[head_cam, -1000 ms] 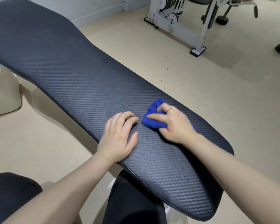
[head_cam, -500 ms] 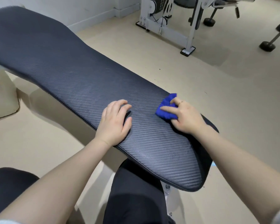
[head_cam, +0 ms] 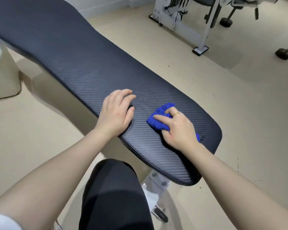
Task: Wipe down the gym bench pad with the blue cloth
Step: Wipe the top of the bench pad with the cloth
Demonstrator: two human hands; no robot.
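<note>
Bench pad (head_cam: 93, 70): left hand (head_cam: 115, 115) flat, fingers relaxed; right hand (head_cam: 178, 128) apparently grips bunched blue cloth (head_cam: 158, 120).

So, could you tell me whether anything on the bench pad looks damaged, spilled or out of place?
Nothing stands out. The bench pad shows no tears or spills. The right hand presses the bunched blue cloth onto it near the end, and the left hand rests on its near edge.
</note>
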